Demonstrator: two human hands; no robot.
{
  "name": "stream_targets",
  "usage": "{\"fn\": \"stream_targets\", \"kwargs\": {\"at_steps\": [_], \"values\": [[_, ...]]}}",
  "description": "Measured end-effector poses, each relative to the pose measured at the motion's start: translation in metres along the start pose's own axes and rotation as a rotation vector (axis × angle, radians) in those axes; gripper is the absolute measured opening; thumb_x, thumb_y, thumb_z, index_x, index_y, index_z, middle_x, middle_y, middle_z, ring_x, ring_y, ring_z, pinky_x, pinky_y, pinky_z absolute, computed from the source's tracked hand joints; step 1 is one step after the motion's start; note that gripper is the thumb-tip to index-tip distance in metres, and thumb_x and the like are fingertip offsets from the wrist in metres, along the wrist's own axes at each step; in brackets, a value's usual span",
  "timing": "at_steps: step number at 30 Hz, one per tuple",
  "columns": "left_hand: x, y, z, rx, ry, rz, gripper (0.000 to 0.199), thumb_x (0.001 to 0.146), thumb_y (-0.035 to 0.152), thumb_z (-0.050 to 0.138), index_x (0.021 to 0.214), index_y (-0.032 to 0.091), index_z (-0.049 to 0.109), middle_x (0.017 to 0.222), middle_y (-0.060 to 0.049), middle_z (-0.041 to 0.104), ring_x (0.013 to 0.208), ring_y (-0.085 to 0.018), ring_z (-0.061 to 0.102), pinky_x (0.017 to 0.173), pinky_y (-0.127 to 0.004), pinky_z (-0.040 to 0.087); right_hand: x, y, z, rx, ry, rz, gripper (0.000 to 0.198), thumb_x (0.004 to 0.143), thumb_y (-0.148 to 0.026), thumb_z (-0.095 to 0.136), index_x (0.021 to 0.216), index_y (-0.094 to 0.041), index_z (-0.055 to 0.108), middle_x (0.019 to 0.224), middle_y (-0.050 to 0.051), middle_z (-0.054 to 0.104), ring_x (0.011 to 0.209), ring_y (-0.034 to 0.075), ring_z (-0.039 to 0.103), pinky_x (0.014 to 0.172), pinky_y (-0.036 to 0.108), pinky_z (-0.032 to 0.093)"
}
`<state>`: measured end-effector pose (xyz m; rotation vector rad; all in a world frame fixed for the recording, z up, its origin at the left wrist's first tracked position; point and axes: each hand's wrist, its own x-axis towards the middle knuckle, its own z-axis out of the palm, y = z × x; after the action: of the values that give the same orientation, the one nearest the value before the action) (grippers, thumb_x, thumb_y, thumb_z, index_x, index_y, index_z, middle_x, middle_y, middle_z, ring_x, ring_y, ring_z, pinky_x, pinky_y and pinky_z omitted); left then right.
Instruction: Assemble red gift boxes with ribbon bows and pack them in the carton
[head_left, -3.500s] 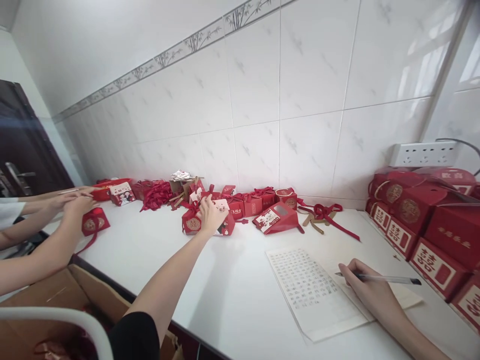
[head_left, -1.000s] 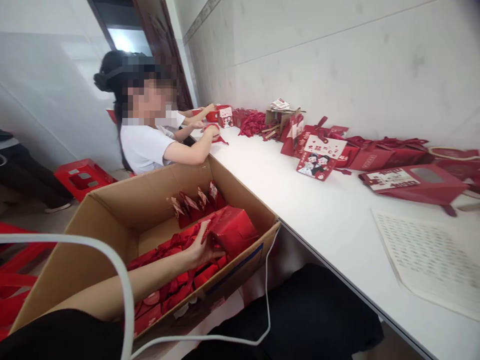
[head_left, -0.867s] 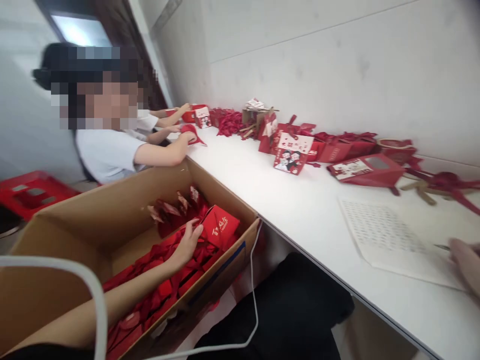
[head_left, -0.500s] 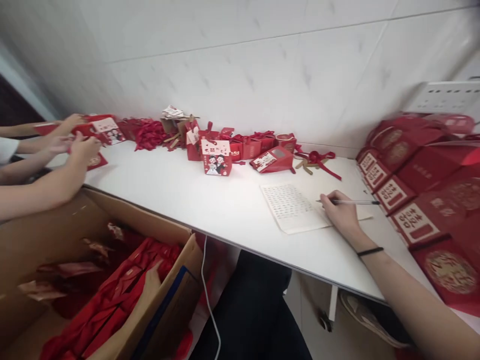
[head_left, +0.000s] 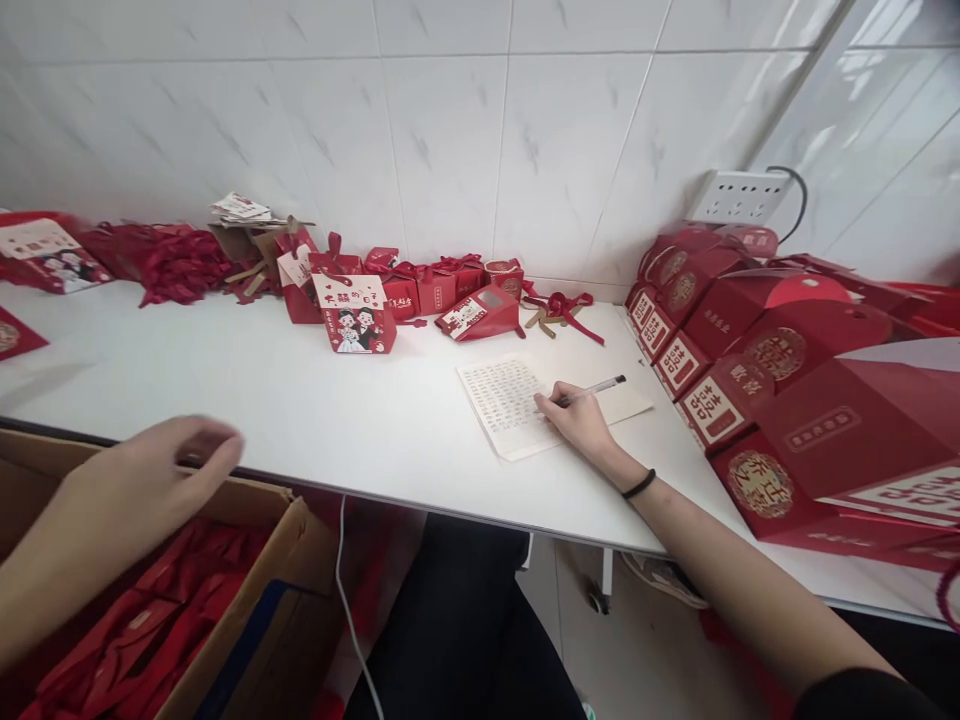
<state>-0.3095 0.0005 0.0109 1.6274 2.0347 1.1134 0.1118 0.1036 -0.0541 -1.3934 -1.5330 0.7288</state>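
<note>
My right hand grips a pen with a black cap end, its tip at a sheet of paper covered in short handwritten marks. The hand rests on the sheet's right part. My left hand, somewhat blurred, is raised over the far edge of a cardboard box. Its fingers are curved, with a gap between them and the thumb, and nothing shows in them. Below it, red gift boxes with ribbons lie packed in the cardboard box.
On the white table, a red gift box with a cartoon couple stands upright. Red ribbons and smaller boxes line the wall. Larger red boxes are stacked at right, near a power strip. A white cable hangs below.
My left hand has risen out of the cardboard box to the table edge. The view has swung right, and the other person's hands at left are out of sight. The pen remains in my right hand.
</note>
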Motion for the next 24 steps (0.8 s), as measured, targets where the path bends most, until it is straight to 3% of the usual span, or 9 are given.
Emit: {"fn": "stream_targets", "kwargs": {"at_steps": [2,6,9,13,17,24], "values": [[0.01,0.055,0.03,0.186,-0.016,0.08,0.006,0.065,0.026,0.063,0.071,0.025,0.061,0.073,0.006,0.062,0.091,-0.025,0.059,0.099,-0.042,0.041,-0.001,0.0,0.0,-0.013,-0.02,-0.004,0.034,0.067,-0.046,0.056,0.053,-0.02,0.039,0.045,-0.002,0.046,0.044,0.012,0.04,0.044,0.023,0.028],[0.03,0.135,0.12,0.077,-0.297,0.325,0.006,0.069,0.02,0.06,0.063,0.019,0.061,0.068,0.001,0.062,0.069,-0.019,0.057,0.082,-0.032,0.044,-0.002,-0.001,0.0,-0.021,-0.047,-0.008,0.031,0.067,-0.042,0.055,0.053,-0.021,0.037,0.043,-0.003,0.043,0.042,0.011,0.036,0.043,0.023,0.025],[0.05,0.16,0.194,-0.034,-0.436,0.373,0.015,0.074,0.02,0.056,0.06,0.016,0.058,0.062,-0.001,0.059,0.063,-0.016,0.055,0.069,-0.027,0.041,-0.002,-0.001,0.0,-0.011,-0.06,0.0,0.031,0.068,-0.041,0.054,0.054,-0.021,0.037,0.043,-0.003,0.043,0.041,0.011,0.035,0.041,0.022,0.024],[0.065,0.168,0.265,-0.132,-0.434,0.301,0.021,0.08,0.024,0.047,0.064,0.016,0.057,0.058,0.0,0.057,0.054,-0.013,0.052,0.059,-0.025,0.038,-0.002,0.001,-0.001,0.006,-0.078,0.016,0.032,0.069,-0.042,0.054,0.055,-0.02,0.037,0.045,-0.002,0.046,0.042,0.011,0.038,0.042,0.022,0.027],[0.068,0.163,0.288,-0.171,-0.412,0.204,0.022,0.081,0.028,0.042,0.066,0.018,0.054,0.048,0.003,0.051,0.045,-0.012,0.049,0.052,-0.024,0.036,-0.001,0.003,-0.002,0.022,-0.084,0.049,0.032,0.07,-0.041,0.055,0.055,-0.02,0.036,0.045,-0.003,0.047,0.043,0.01,0.038,0.043,0.021,0.027],[0.072,0.161,0.284,-0.233,-0.482,0.115,0.015,0.075,0.026,0.047,0.064,0.019,0.053,0.041,0.005,0.05,0.039,-0.011,0.048,0.046,-0.021,0.036,-0.001,0.003,-0.003,-0.008,-0.095,0.047,0.03,0.07,-0.033,0.055,0.054,-0.019,0.034,0.046,-0.005,0.039,0.046,0.009,0.033,0.044,0.021,0.024]]}}
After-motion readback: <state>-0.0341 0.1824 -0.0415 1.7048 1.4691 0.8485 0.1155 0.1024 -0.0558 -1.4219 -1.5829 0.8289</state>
